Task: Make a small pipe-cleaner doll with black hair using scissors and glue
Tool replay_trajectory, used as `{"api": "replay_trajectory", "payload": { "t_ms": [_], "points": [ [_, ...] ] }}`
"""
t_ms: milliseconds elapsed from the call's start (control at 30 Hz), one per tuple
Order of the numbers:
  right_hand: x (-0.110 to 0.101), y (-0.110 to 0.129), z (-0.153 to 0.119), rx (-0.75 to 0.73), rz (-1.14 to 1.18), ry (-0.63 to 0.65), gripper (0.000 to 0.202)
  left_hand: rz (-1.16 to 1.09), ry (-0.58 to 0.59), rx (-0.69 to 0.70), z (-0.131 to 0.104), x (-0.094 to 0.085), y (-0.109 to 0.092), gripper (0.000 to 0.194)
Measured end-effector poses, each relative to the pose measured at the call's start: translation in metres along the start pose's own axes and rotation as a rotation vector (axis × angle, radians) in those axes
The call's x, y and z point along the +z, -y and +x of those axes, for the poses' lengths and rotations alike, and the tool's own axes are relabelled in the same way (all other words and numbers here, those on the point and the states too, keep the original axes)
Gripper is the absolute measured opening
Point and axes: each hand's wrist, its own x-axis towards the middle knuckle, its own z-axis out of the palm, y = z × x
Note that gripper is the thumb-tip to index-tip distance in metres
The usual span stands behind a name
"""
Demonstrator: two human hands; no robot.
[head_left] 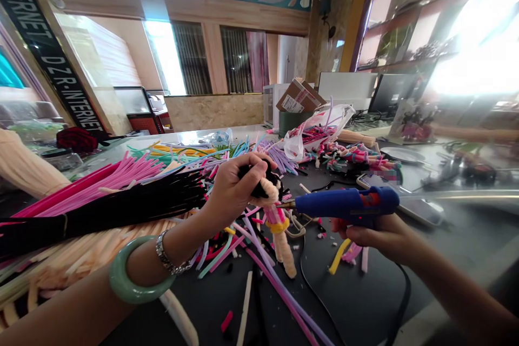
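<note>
Nearest us, a pale pipe cleaner (244, 308) lies on the dark table (211, 316), and we wear a green bangle (117, 270) and a silver bracelet (162, 251) on the left arm. Our left hand (241, 184) is closed around the black-haired head of a small fuzzy doll (277, 227), which hangs legs down over the middle of the table, a yellow band at its waist. Our right hand (375, 235) grips a blue glue gun (344, 204) by its handle; its nozzle points at the doll's upper body, though we cannot tell whether it touches. Left of the doll lies a black bundle (113, 208), with a pink bundle (109, 181) just beyond it. Right of the gun's nozzle end, we see a phone (424, 211) near our right hand. Farther off are a plastic bag (294, 147), a cardboard box (300, 98) and a dark monitor (390, 93).
</note>
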Motion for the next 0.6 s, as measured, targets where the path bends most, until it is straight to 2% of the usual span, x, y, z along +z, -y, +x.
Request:
{"api": "replay_trajectory", "payload": {
  "t_ms": [200, 600],
  "points": [
    [0.0014, 0.0008, 0.0002, 0.002, -0.006, -0.012, 0.032, -0.040, 0.023, -0.059, 0.0001, 0.0000, -0.0015, 0.020],
    [0.0060, -0.0002, 0.0000, -0.005, -0.002, -0.032, 0.035, -0.248, -0.034, -0.153, -0.0001, 0.0043, -0.0042, 0.024]
  ]
}}
